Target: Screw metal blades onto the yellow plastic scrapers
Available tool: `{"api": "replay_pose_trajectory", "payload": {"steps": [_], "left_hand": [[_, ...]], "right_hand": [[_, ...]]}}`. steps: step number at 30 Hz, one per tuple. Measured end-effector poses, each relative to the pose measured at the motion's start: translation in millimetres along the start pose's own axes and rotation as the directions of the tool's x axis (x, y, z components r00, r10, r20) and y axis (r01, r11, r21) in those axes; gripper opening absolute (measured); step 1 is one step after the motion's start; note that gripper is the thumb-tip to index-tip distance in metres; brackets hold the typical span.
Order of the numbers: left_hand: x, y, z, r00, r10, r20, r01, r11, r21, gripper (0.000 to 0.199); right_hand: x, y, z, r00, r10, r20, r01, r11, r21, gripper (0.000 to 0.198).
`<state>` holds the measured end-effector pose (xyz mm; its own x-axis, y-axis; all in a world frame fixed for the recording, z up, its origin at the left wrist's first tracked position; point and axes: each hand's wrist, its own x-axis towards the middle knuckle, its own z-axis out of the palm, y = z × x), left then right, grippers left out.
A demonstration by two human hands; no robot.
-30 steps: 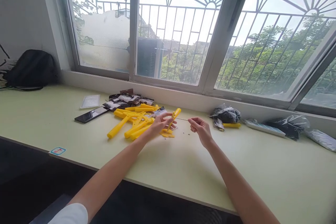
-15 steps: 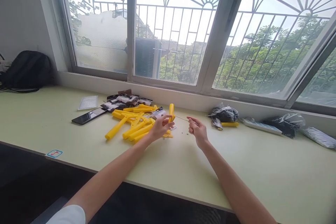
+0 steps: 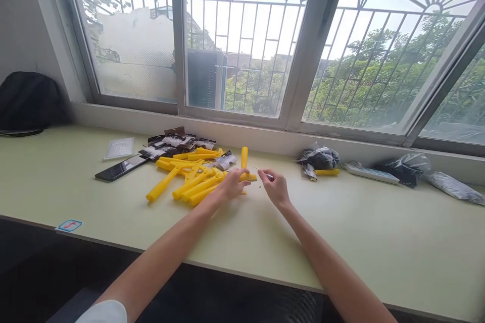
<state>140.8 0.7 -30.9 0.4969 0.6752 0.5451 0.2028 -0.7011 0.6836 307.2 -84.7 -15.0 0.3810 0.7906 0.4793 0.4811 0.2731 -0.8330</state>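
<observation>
My left hand (image 3: 230,185) is closed around a yellow plastic scraper-like tool (image 3: 244,157). Its round handle stands upright above my fingers, and a flat yellow part sticks out to the right. My right hand (image 3: 276,189) pinches a thin screwdriver (image 3: 255,167). The metal shaft points left toward the yellow tool, and I see a small gap between them. A tiny screw-like metal bit (image 3: 259,186) lies on the table between my hands. Left of them is a pile of similar yellow tools (image 3: 189,189).
Black-and-white packets (image 3: 174,141) lie behind the pile, near a black phone (image 3: 121,167) and a clear flat case (image 3: 119,148). Bagged black items (image 3: 320,155) and a white box (image 3: 373,173) sit along the windowsill. A black bag (image 3: 32,101) rests far left.
My right hand has drawn nearer my left and lowered the screwdriver's grip end. The yellow tool has turned, so its flat part shows to the right. The view has shifted slightly.
</observation>
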Motion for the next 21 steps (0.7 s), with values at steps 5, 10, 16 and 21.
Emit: {"api": "replay_pose_trajectory", "payload": {"steps": [5,10,16,21], "left_hand": [[-3,6,-3,0.999,0.045,0.018,-0.046,0.997,0.063,0.029],[-5,14,5,0.995,0.094,0.019,-0.095,0.995,0.037,0.03],[-6,15,3,0.998,0.065,-0.001,-0.065,0.998,0.027,0.03],[3,14,-4,0.992,0.031,-0.124,-0.046,0.992,-0.121,0.037]], "right_hand": [[-2,-2,6,0.999,0.002,0.038,0.002,0.992,-0.124,0.046],[0,0,6,0.996,0.067,0.061,-0.057,0.987,-0.152,0.042],[3,-1,3,0.981,0.103,0.162,-0.107,0.994,0.019,0.039],[5,-1,0,0.993,0.08,0.082,-0.095,0.977,0.191,0.042]]}}
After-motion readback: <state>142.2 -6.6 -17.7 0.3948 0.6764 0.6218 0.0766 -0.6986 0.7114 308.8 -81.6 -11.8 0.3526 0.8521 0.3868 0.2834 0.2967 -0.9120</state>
